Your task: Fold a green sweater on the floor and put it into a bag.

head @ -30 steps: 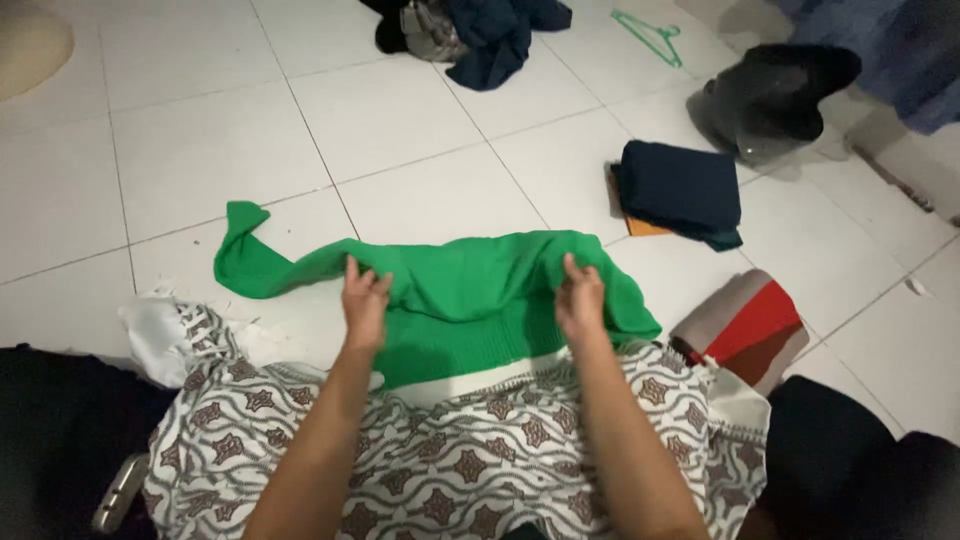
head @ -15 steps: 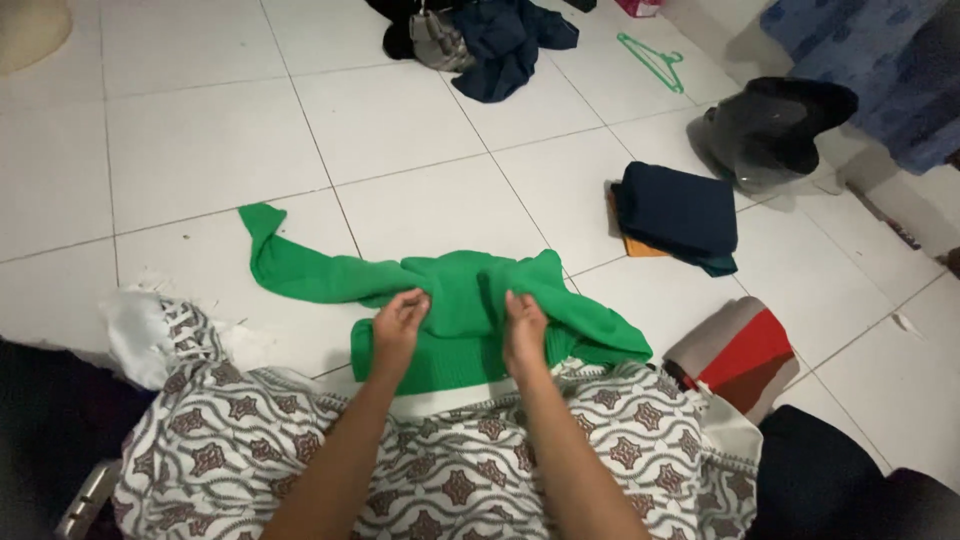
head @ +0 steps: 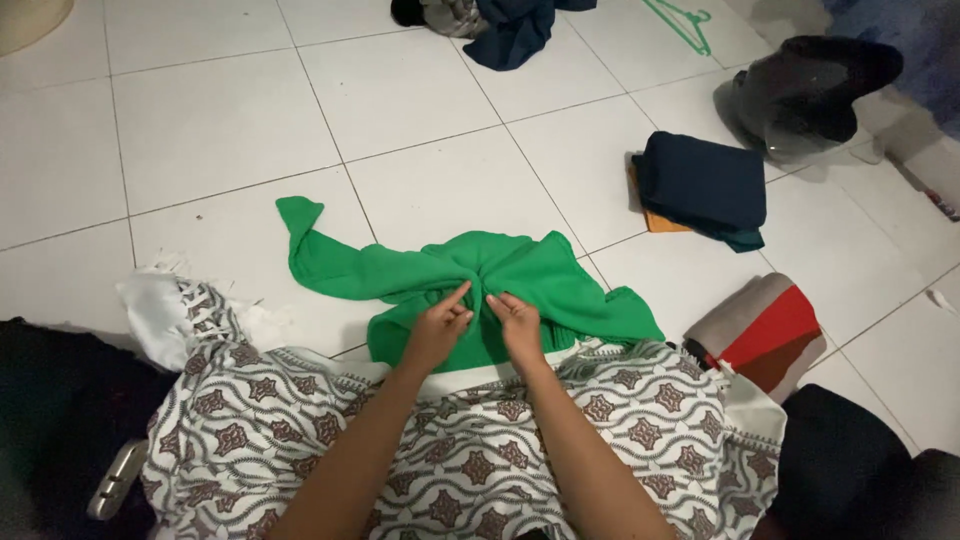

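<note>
Head view, looking down at a white tiled floor (head: 200, 120). Green garment (head: 520, 275) lies at the centre of frame, partly over a patterned cloth (head: 300, 420) spread at 6 o'clock. One sleeve trails off toward 10 o'clock; the right side fans toward 3 o'clock.

Left hand (head: 437, 330) and right hand (head: 518, 325) sit side by side, near touching, at the middle of the green garment. Fingers of both are drawn narrow, pinching gathered fabric; creases run out from that point. Left forefinger points up toward 12 o'clock.

Judgement on doing this well: both pinches should hold the same layers, so the cloth gathers evenly and no lower layer drags. The patterned cloth beneath could ruck up if caught; keep the grip on green only. The loose sleeve at 10 o'clock looks twisted and would want flattening before any crease is pressed. Light tension between the two hands should keep the edges straight.

Surroundings: folded navy stack (head: 700, 190) on an orange piece at 2 o'clock, red and grey folded item (head: 765, 330) at 3 o'clock, dark heap (head: 500, 25) at 12 o'clock, green hanger (head: 685, 25) beside it.
</note>
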